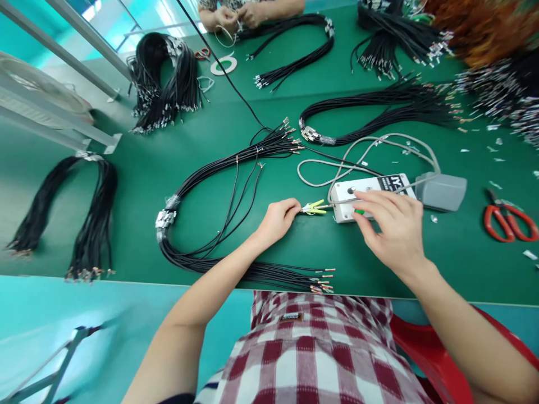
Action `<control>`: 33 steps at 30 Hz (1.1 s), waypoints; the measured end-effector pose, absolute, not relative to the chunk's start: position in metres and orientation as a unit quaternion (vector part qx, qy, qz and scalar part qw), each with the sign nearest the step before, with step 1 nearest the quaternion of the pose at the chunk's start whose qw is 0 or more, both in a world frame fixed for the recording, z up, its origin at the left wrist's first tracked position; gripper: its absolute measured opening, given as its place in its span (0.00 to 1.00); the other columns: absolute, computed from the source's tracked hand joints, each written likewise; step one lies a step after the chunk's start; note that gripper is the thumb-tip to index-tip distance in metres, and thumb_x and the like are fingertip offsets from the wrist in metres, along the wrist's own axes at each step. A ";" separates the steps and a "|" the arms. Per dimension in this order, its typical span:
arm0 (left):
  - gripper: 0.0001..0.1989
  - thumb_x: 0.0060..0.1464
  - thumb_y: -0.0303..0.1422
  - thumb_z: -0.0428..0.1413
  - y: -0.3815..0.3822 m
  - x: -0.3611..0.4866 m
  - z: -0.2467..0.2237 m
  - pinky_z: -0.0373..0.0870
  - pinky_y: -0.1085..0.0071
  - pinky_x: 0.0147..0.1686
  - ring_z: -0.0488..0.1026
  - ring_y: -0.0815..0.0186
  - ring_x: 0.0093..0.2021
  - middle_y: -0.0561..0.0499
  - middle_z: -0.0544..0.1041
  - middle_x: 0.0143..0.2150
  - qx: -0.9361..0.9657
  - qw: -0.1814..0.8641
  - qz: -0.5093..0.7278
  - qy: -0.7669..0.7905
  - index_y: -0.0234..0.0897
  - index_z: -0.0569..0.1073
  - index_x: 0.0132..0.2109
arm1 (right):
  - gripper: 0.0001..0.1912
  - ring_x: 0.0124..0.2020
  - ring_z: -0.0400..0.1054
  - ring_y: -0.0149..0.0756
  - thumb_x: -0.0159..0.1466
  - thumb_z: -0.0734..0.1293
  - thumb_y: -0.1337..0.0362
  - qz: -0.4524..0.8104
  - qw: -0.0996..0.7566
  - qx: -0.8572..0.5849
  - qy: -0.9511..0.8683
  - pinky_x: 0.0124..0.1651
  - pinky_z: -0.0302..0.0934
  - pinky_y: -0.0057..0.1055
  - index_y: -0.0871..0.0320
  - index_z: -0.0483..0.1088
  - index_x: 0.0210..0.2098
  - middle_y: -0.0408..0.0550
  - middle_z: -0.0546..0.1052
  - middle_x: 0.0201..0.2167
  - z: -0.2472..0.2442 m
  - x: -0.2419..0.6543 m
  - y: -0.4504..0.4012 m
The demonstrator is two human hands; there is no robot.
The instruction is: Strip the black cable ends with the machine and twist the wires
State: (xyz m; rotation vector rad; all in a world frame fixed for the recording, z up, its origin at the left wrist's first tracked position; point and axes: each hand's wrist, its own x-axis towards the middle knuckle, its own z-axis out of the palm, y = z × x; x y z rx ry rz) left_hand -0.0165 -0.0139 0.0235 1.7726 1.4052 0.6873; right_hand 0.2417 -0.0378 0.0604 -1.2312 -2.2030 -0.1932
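Observation:
My left hand pinches a cable end at the tip of a yellow-green clip. The clip's lead runs to a white box with a black label. Over the front of that box is my right hand, its thumb and fingers apart around a small green part on the box, with nothing held between them. A curved bundle of black cables lies left of my hands, its silver connectors at the bend and stripped ends to the right.
More black cable bundles lie left and along the back. A grey block and red-handled scissors are at the right. Another person's hands work at the far edge, near a white tape roll.

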 end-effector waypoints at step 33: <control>0.09 0.64 0.30 0.52 -0.065 -0.017 0.061 0.67 0.74 0.38 0.72 0.69 0.33 0.51 0.78 0.33 0.733 0.392 0.275 0.484 0.35 0.75 0.37 | 0.02 0.39 0.75 0.34 0.67 0.68 0.67 -0.011 0.315 -0.359 -0.878 0.45 0.53 0.38 0.55 0.73 0.39 0.40 0.83 0.39 0.048 0.192 -0.055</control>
